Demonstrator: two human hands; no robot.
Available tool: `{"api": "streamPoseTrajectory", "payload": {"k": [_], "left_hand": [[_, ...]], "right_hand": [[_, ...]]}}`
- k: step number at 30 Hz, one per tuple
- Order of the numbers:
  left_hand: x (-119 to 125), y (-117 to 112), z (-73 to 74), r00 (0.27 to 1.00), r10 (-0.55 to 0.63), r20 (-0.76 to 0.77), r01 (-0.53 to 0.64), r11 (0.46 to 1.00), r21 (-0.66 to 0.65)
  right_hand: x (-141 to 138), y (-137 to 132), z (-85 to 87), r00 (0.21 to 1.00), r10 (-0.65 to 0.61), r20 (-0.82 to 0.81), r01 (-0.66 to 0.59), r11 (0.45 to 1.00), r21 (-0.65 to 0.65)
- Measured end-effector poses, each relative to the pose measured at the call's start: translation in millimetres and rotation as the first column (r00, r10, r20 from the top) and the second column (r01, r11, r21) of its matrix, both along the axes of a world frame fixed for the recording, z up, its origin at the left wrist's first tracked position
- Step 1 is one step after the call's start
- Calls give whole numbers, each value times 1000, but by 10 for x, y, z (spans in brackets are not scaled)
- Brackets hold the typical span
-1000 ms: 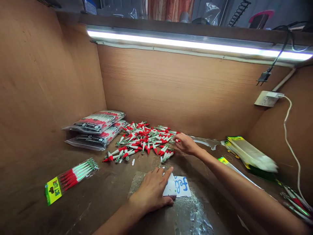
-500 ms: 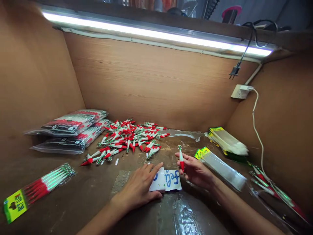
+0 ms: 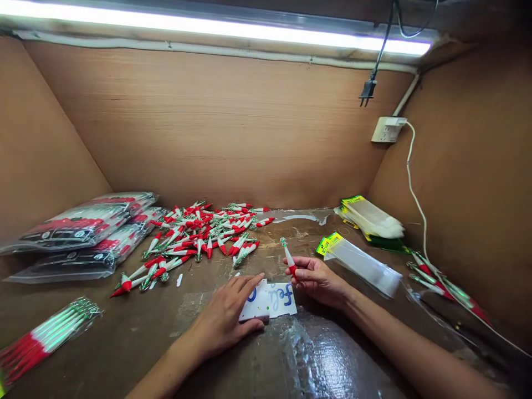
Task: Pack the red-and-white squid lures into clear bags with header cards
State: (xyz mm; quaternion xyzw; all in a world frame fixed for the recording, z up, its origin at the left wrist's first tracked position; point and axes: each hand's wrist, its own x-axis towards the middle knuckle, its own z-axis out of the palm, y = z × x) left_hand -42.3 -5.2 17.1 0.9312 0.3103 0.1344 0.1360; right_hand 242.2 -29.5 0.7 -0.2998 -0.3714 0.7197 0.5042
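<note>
My right hand [image 3: 318, 279] is closed on one red, white and green pen [image 3: 287, 256], its green tip pointing up and away. Just left of it, my left hand [image 3: 224, 316] lies flat with fingers stretched over a small white card [image 3: 277, 299] bearing blue letters. Beyond both hands a heap of the same pens [image 3: 199, 233] spreads across the brown work surface.
Stacked bags of packed pens [image 3: 78, 233] lie at the left, and one filled packet [image 3: 45, 338] sits at the near left. Empty clear sleeves with yellow headers [image 3: 359, 260] and a stack of them [image 3: 372, 219] lie at the right. Loose pens [image 3: 444, 285] rest by the right wall.
My right hand drew back from the heap with one pen and now holds it beside the card. The left hand stayed on the card. The view shifted right and down.
</note>
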Motion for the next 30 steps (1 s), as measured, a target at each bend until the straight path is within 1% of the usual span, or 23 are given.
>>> {"api": "streamPoseTrajectory", "payload": {"k": [2, 5, 7, 9, 12, 14, 15, 17, 18, 19, 21, 23, 24, 26, 28, 30], "left_hand": [[-1, -4, -1, 1000, 4, 0, -4, 1000, -1], [-6, -6, -7, 1000, 11, 12, -11, 1000, -2], [-10, -3, -12, 1000, 9, 26, -9, 1000, -3], [-18, 2, -14, 999, 4, 38, -3, 1000, -8], [-39, 7, -10, 999, -2, 50, 3, 1000, -15], [-62, 14, -6, 999, -4, 51, 6, 1000, -25], [-74, 22, -6, 999, -5, 52, 7, 999, -34], [-102, 55, -18, 998, 6, 65, -3, 998, -56], [-116, 79, -30, 997, 21, 78, -16, 998, -63], [-130, 107, -47, 994, 40, 99, -33, 997, -65], [-154, 165, -86, 986, 73, 148, -65, 996, -56], [-165, 207, -122, 979, 83, 188, -78, 996, -36], [-163, 216, -135, 977, 79, 200, -75, 997, -27], [-144, 200, -151, 975, 68, 210, -65, 998, -18], [-106, 152, -154, 975, 57, 216, -53, 998, -22], [-63, 93, -151, 974, 43, 223, -37, 999, -34]], "right_hand": [[-18, 13, -20, 995, -91, 36, 90, 996, 22], [-57, 27, -44, 957, -262, 124, 251, 963, 95], [-80, 30, -51, 930, -324, 175, 301, 943, 143], [-94, 30, -56, 928, -327, 177, 302, 941, 154], [-100, 31, -65, 956, -270, 116, 260, 961, 96], [-85, 35, -65, 966, -236, 108, 230, 971, 66], [-70, 37, -58, 963, -236, 128, 228, 971, 73], [-16, 40, -24, 936, -258, 239, 227, 962, 148], [23, 41, 2, 902, -277, 330, 217, 954, 209], [67, 41, 33, 849, -300, 436, 193, 942, 273], [158, 36, 98, 688, -347, 637, 112, 919, 379], [221, 18, 146, 521, -399, 755, 32, 893, 450], [228, 2, 158, 457, -424, 782, -13, 876, 482], [180, -50, 155, 363, -478, 800, -118, 828, 549], [53, -120, 120, 303, -538, 787, -218, 765, 606], [-115, -185, 66, 271, -587, 763, -279, 711, 646]]}}
